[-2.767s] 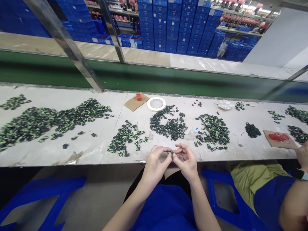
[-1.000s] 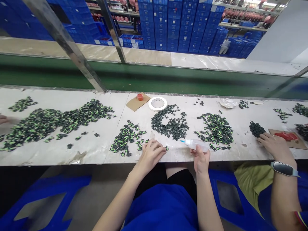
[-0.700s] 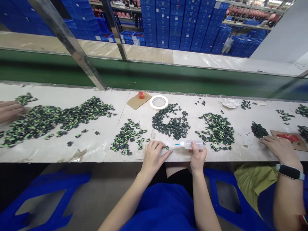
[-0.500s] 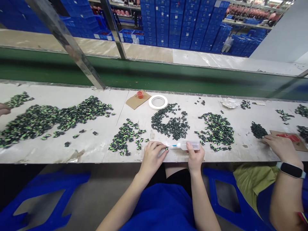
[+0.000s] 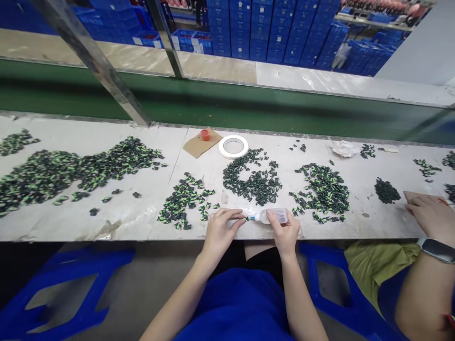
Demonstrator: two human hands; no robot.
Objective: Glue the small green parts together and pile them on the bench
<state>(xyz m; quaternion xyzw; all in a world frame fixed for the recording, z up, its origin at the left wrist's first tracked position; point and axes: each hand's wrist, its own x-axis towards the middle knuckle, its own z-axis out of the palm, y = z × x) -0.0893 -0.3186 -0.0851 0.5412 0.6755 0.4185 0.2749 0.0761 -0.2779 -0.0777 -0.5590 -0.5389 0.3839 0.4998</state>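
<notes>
Between thumb and fingertips, my left hand (image 5: 221, 229) pinches a small black-and-green part (image 5: 246, 219) near the table's front edge. My right hand (image 5: 286, 232) is closed around a clear squeeze bottle (image 5: 277, 216), which lies nearly level. Its blue-based tip points left and meets or nearly meets the small part; the exact contact is too small to tell. Behind my hands lies a pile of dark parts (image 5: 261, 187). Black-and-green parts form one pile (image 5: 183, 201) to the left and another pile (image 5: 329, 192) to the right.
A white tape roll (image 5: 233, 147) and a red cup (image 5: 205, 135) on cardboard (image 5: 195, 148) sit farther back. A large pile (image 5: 42, 177) spreads at the left. At the right, another person's hand (image 5: 432, 218) rests by cardboard. Metal posts (image 5: 106, 78) stand behind the table (image 5: 131, 222).
The bottle has moved slightly left, bringing its tip closer to the small part. The other person's hand has moved right, away from the dark pile. The whole view has shifted a little.
</notes>
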